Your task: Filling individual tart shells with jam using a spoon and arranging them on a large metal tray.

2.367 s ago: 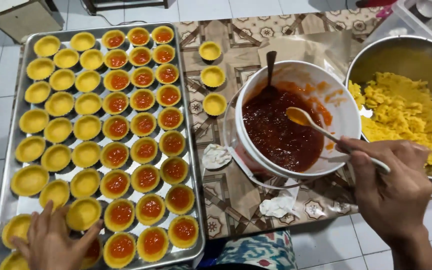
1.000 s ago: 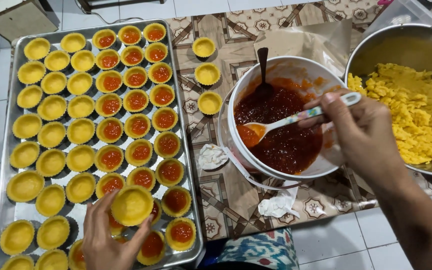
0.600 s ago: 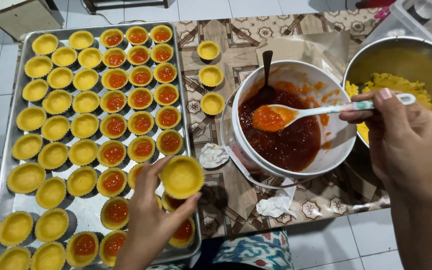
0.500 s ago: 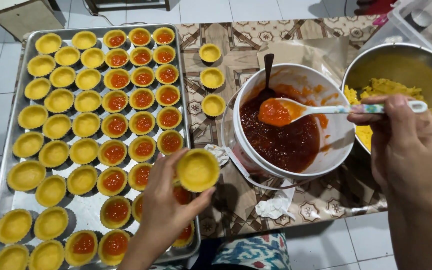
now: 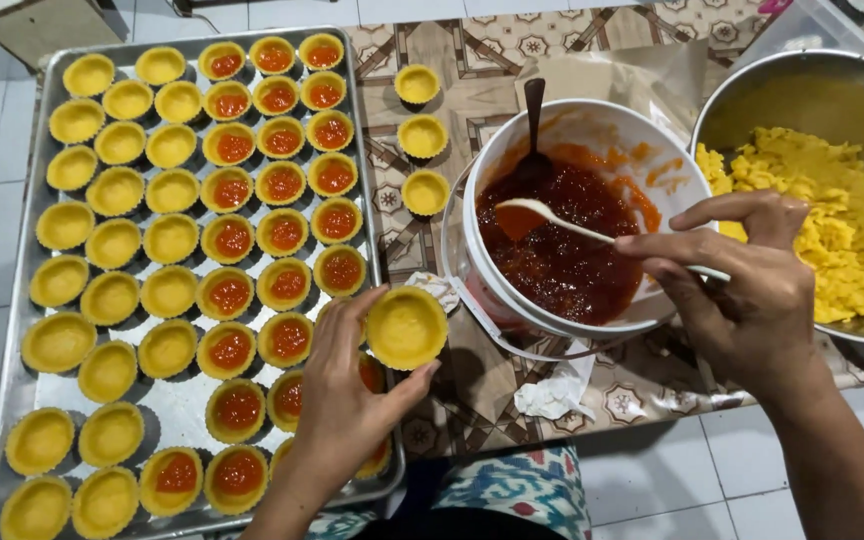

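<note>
**Empty tart shell held beside the jam tub**

The left hand (image 5: 347, 400) grips an empty tart shell (image 5: 406, 326) in its fingertips, raised over the right edge of the metal baking tray (image 5: 182, 415), just beside the white jam tub (image 5: 577, 215). The right hand (image 5: 747, 290) pinches a white spoon (image 5: 552, 220), its bowl resting in the red jam. A second, dark spoon (image 5: 534, 115) stands in the tub. A steel bowl of yellow dough (image 5: 832, 215) sits to the right on the patterned surface (image 5: 472, 60).
</note>
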